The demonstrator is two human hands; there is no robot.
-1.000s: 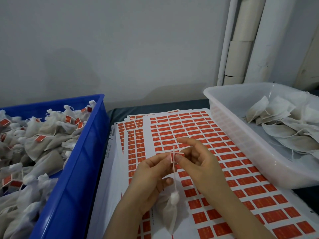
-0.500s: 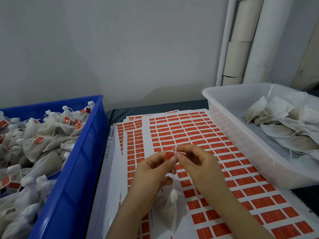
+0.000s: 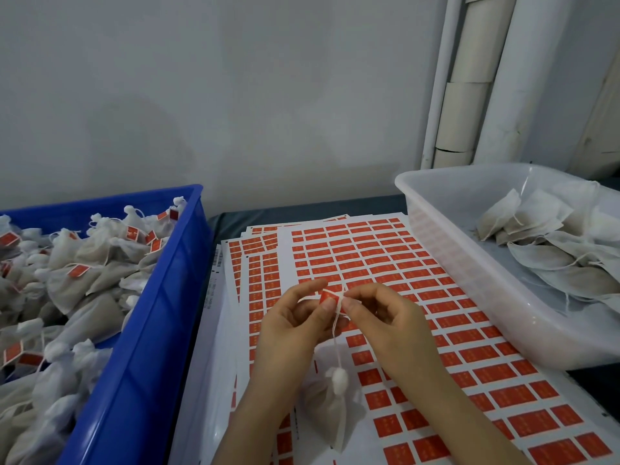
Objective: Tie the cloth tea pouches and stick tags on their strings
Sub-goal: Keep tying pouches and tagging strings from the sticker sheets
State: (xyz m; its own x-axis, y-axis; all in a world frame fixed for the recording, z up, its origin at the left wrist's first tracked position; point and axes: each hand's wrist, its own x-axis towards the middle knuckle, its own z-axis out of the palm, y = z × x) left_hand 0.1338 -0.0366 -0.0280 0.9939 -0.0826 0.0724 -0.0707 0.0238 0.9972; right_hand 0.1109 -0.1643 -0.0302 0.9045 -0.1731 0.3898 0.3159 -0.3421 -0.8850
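A tied white cloth tea pouch (image 3: pixel 330 414) hangs on its string (image 3: pixel 336 337) below my two hands, resting low against the sticker sheets. My left hand (image 3: pixel 292 327) pinches a small red tag (image 3: pixel 328 298) at the top of the string. My right hand (image 3: pixel 385 323) pinches the string and the tag's right edge with thumb and forefinger. Sheets of red tag stickers (image 3: pixel 402 273) lie spread on the table under both hands.
A blue crate (image 3: pixel 147 330) at the left is heaped with tied, tagged pouches (image 3: pixel 84 263). A clear plastic tub (image 3: pixel 476 297) at the right holds flat pouches (image 3: pixel 550 256) with loose strings. A grey wall and white pipes (image 3: pixel 469 82) stand behind.
Both hands have stayed together over the sheets, working the red tag round the string's top. The tag now shows flatter between the fingertips; the pouch still hangs below.
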